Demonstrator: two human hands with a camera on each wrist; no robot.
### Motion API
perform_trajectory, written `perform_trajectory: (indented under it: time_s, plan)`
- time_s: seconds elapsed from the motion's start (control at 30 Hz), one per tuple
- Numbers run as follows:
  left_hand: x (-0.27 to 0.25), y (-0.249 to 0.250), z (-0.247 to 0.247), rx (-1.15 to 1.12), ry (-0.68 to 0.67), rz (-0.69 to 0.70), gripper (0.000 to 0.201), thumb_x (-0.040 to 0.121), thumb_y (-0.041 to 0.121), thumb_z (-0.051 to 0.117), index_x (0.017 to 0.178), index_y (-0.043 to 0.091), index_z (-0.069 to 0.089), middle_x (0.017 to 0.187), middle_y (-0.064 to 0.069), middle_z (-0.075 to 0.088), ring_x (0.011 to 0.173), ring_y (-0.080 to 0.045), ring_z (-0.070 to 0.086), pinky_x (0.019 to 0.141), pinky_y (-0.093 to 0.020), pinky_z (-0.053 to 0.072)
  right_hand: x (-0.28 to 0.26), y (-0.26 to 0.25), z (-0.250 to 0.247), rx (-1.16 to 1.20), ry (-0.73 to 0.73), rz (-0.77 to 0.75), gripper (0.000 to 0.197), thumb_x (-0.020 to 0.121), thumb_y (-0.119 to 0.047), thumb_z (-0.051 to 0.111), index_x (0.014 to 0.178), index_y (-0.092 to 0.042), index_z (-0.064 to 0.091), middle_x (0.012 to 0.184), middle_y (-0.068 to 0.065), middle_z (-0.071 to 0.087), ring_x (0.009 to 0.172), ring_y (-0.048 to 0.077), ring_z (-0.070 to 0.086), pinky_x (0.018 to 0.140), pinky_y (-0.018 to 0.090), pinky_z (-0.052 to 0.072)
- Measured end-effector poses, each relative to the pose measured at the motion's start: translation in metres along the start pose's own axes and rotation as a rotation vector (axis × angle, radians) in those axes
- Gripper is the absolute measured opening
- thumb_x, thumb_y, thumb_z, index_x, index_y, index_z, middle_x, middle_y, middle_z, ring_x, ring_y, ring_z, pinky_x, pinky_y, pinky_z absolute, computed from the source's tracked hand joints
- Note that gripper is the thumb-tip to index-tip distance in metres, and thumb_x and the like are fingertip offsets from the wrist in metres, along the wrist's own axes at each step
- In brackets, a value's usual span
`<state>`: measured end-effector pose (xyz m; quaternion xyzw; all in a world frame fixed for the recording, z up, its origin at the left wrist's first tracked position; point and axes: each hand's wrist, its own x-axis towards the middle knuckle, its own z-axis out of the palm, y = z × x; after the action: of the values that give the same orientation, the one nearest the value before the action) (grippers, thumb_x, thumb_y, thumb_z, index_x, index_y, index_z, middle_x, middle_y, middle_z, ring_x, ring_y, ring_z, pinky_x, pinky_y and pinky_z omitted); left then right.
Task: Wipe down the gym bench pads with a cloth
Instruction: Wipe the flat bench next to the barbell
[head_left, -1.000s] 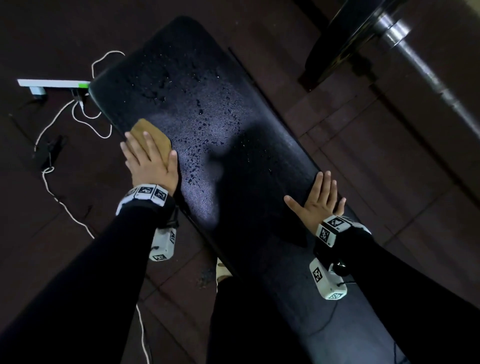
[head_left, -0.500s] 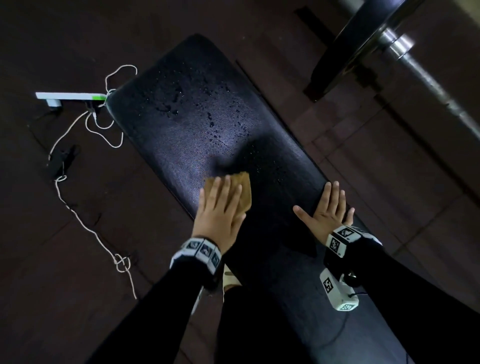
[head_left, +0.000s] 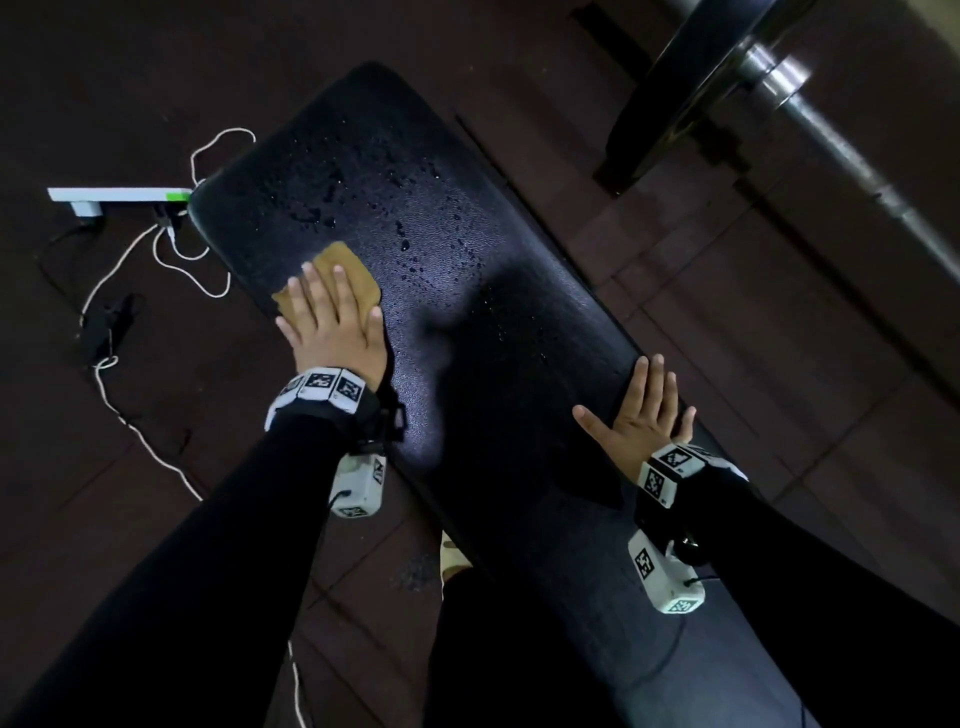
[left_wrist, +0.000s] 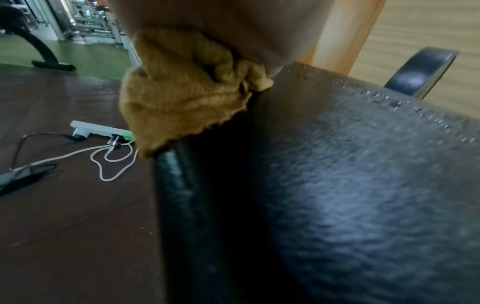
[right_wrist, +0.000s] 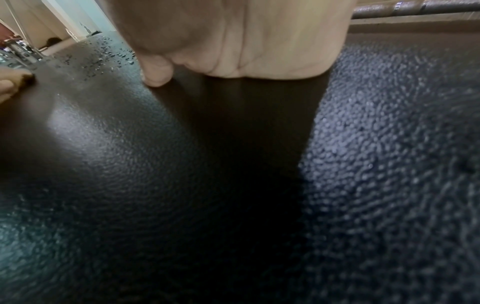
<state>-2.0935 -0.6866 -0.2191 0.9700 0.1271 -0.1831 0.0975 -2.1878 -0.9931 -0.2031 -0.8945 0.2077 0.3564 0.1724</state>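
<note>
A long black bench pad (head_left: 467, 291) runs from the lower right to the upper left, with water droplets (head_left: 410, 244) scattered over its far half. My left hand (head_left: 332, 322) lies flat with straight fingers on a tan cloth (head_left: 343, 267), pressing it onto the pad's left edge. In the left wrist view the cloth (left_wrist: 182, 98) bunches under the palm and hangs over the pad's edge (left_wrist: 176, 185). My right hand (head_left: 639, 415) rests flat, fingers spread, on the pad's right edge, holding nothing. In the right wrist view its palm (right_wrist: 246, 45) sits on the pad (right_wrist: 155, 164).
A white power strip (head_left: 119, 197) with a looping white cable (head_left: 171, 260) lies on the dark floor left of the bench. A barbell with a black weight plate (head_left: 691, 83) and steel bar (head_left: 852, 150) crosses the upper right. My dark-clothed leg (head_left: 519, 649) stands beside the bench's near end.
My left hand has slid the cloth from the pad's middle back out to its left edge and farther up the bench. The right hand has stayed planted.
</note>
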Motion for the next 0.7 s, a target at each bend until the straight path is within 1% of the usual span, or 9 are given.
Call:
perform_trajectory:
  time_s: [0.07, 0.17, 0.23, 0.33, 0.43, 0.5, 0.6, 0.63, 0.7]
  plan:
    - [-0.008, 0.013, 0.005, 0.031, -0.025, 0.046, 0.064, 0.099, 0.045, 0.021, 0.153, 0.017, -0.002, 0.159, -0.010, -0.013, 0.146, -0.029, -0.014, 0.114, -0.055, -0.006, 0.001, 0.001, 0.000, -0.001, -0.004, -0.001, 0.101, 0.079, -0.077, 0.032, 0.143, -0.025, -0.026, 0.151, -0.008, -0.032, 0.140, 0.014, -0.025, 0.112, 0.049, -0.014]
    - [-0.045, 0.032, 0.022, 0.086, -0.046, 0.194, 0.065, 0.099, 0.043, 0.025, 0.153, 0.016, 0.001, 0.159, -0.012, -0.009, 0.146, -0.031, -0.011, 0.114, -0.055, -0.006, 0.003, 0.003, 0.002, -0.002, -0.011, -0.008, 0.102, 0.077, -0.079, 0.030, 0.143, -0.026, -0.027, 0.150, -0.009, -0.033, 0.140, 0.014, -0.026, 0.112, 0.049, -0.014]
    - [-0.080, 0.045, 0.036, 0.101, -0.067, 0.269, 0.065, 0.097, 0.043, 0.026, 0.152, 0.016, 0.008, 0.160, -0.013, -0.003, 0.147, -0.032, -0.004, 0.114, -0.055, -0.002, 0.004, 0.004, 0.003, 0.000, -0.010, -0.013, 0.103, 0.076, -0.080, 0.029, 0.142, -0.026, -0.028, 0.150, -0.009, -0.034, 0.140, 0.014, -0.026, 0.112, 0.050, -0.014]
    - [-0.123, 0.053, 0.051, 0.131, -0.120, 0.349, 0.065, 0.094, 0.044, 0.020, 0.151, 0.015, 0.017, 0.159, -0.013, 0.007, 0.146, -0.033, 0.006, 0.114, -0.055, 0.007, 0.006, 0.005, 0.005, 0.004, 0.000, -0.018, 0.104, 0.074, -0.081, 0.028, 0.142, -0.027, -0.029, 0.150, -0.010, -0.034, 0.140, 0.014, -0.027, 0.112, 0.049, -0.015]
    - [-0.127, 0.046, 0.048, 0.104, -0.110, 0.382, 0.064, 0.093, 0.044, 0.023, 0.150, 0.016, 0.021, 0.158, -0.011, 0.011, 0.146, -0.031, 0.009, 0.115, -0.051, 0.014, 0.007, 0.006, 0.006, 0.003, 0.008, -0.019, 0.104, 0.072, -0.083, 0.025, 0.141, -0.027, -0.030, 0.149, -0.010, -0.035, 0.140, 0.013, -0.027, 0.112, 0.049, -0.015]
    - [-0.114, 0.041, 0.044, 0.059, -0.059, 0.329, 0.062, 0.094, 0.044, 0.024, 0.150, 0.017, 0.022, 0.159, -0.009, 0.010, 0.146, -0.031, 0.006, 0.116, -0.049, 0.011, 0.008, 0.007, 0.007, 0.001, 0.010, -0.027, 0.105, 0.069, -0.085, 0.021, 0.141, -0.028, -0.030, 0.149, -0.010, -0.035, 0.139, 0.013, -0.027, 0.111, 0.049, -0.015]
    - [-0.085, 0.043, 0.037, -0.020, -0.033, 0.151, 0.062, 0.098, 0.043, 0.028, 0.152, 0.019, 0.010, 0.160, -0.007, -0.004, 0.147, -0.029, -0.008, 0.117, -0.051, 0.000, 0.008, 0.008, 0.010, -0.004, 0.023, -0.033, 0.108, 0.061, -0.089, 0.012, 0.140, -0.029, -0.032, 0.148, -0.012, -0.036, 0.139, 0.012, -0.027, 0.110, 0.048, -0.017]
    - [-0.077, 0.047, 0.035, -0.034, -0.035, 0.103, 0.064, 0.098, 0.043, 0.031, 0.152, 0.018, 0.006, 0.160, -0.008, -0.006, 0.146, -0.030, -0.010, 0.116, -0.052, -0.001, 0.009, 0.008, 0.011, -0.003, 0.031, -0.034, 0.108, 0.060, -0.089, 0.012, 0.140, -0.029, -0.032, 0.148, -0.012, -0.036, 0.139, 0.012, -0.027, 0.110, 0.047, -0.017]
    - [-0.069, 0.059, 0.032, -0.007, -0.066, 0.039, 0.068, 0.098, 0.044, 0.030, 0.152, 0.017, -0.001, 0.159, -0.011, -0.012, 0.145, -0.033, -0.015, 0.115, -0.055, -0.005, 0.009, 0.009, 0.011, -0.002, 0.039, -0.030, 0.107, 0.065, -0.087, 0.016, 0.141, -0.029, -0.030, 0.149, -0.012, -0.034, 0.139, 0.012, -0.026, 0.111, 0.047, -0.016]
